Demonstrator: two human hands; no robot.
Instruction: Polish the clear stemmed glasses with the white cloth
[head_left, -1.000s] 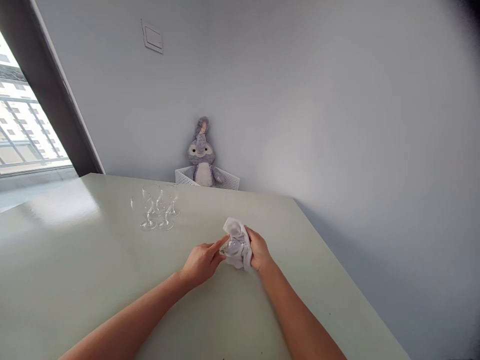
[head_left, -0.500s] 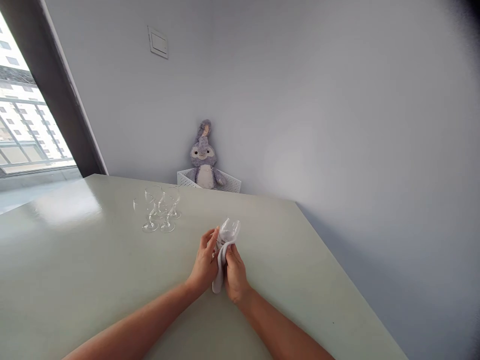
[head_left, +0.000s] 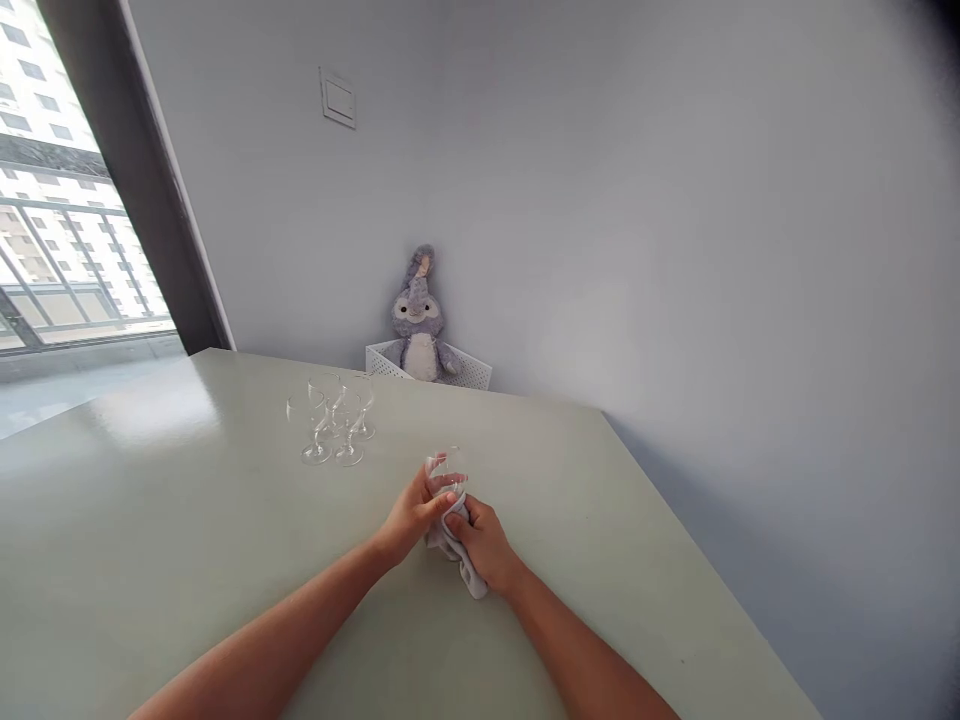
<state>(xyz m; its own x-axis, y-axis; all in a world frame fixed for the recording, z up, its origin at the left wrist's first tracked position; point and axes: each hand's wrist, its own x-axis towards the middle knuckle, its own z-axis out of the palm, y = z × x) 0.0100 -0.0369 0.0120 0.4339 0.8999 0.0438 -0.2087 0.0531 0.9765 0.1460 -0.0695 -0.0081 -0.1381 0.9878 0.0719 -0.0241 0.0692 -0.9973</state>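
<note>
Above the near middle of the table, a clear stemmed glass point(head_left: 452, 466) is between my two hands. My left hand point(head_left: 415, 512) is closed around the bowl, its fingers showing through the glass and its thumb across the near side. A pale grey cloth point(head_left: 469, 572) is bunched around the lower part of the glass. My right hand point(head_left: 484, 541) grips this cloth, thumb on top, at the stem end, and the cloth's tail hangs below. The foot and most of the stem are hidden by cloth and fingers.
Several clear stemmed glasses point(head_left: 349, 430) stand upright in a cluster to the left on the pale green table point(head_left: 225, 560). Beyond the far edge, a plush rabbit point(head_left: 420, 330) sits in a white perforated basket point(head_left: 475, 375). Walls rise behind and to the right.
My left hand has shifted from the glass's side to wrap its bowl, thumb now across the front. My right hand has turned with the cloth, lower on the glass. The view has swung slightly left.
</note>
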